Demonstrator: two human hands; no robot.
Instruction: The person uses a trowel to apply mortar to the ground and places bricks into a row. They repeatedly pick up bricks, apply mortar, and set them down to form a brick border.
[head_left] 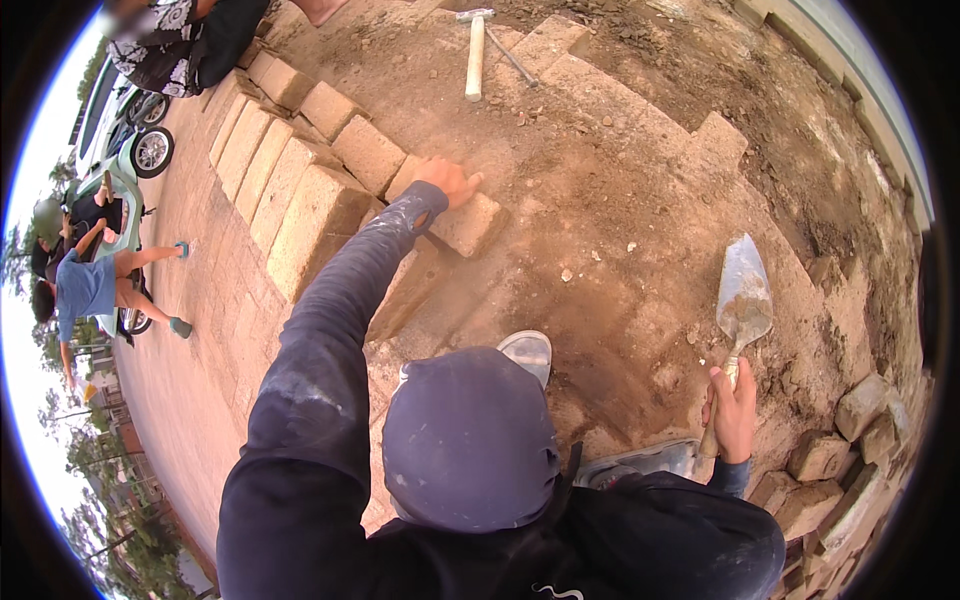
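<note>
My left arm reaches forward over a row of bricks, and my left hand (450,181) is closed on a tan brick (470,224) near its end. Part of that brick is hidden under the hand. On the right, my right hand (735,408) grips the handle of a trowel (747,285). Its pointed metal blade faces away from me, smeared with brown material and close above the dirt. Beside my left forearm stand several upright bricks (318,212), packed side by side, with further bricks (368,153) lying along them.
A light-handled hammer (475,60) lies on the ground ahead, next to a thin metal rod (512,54). Broken bricks (818,457) are piled at the lower right. Two people are at the left near parked vehicles, and another in dark patterned clothing (180,50) is at upper left.
</note>
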